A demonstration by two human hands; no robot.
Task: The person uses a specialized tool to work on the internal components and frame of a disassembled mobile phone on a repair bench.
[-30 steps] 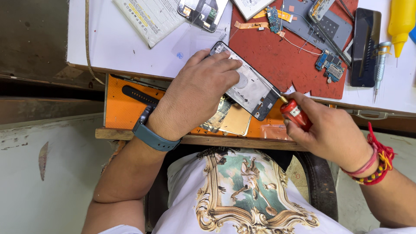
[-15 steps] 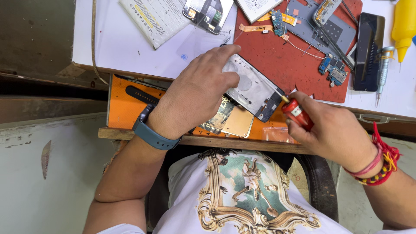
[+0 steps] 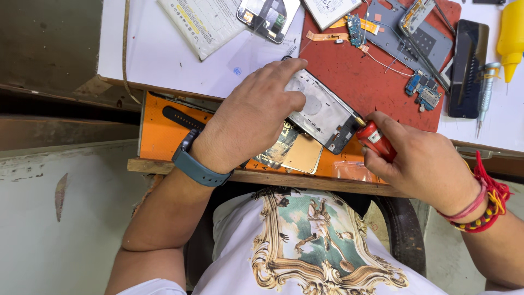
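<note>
My left hand, with a blue-grey watch at the wrist, grips a grey metal phone frame and holds it tilted over the table's front edge. My right hand, with red thread bracelets at the wrist, is closed around a red-handled screwdriver. Its tip touches the frame's lower right corner. Under the frame lie a gold phone back cover and a dark patterned part in an open orange drawer.
A red work mat carries a grey phone housing, small circuit boards and flex cables. A dark phone screen, a silver screwdriver and a yellow bottle lie at right. Papers sit at top left.
The view has shifted slightly. My left hand has slid a little up along the phone frame, and the screwdriver tip stays at the frame's corner.
</note>
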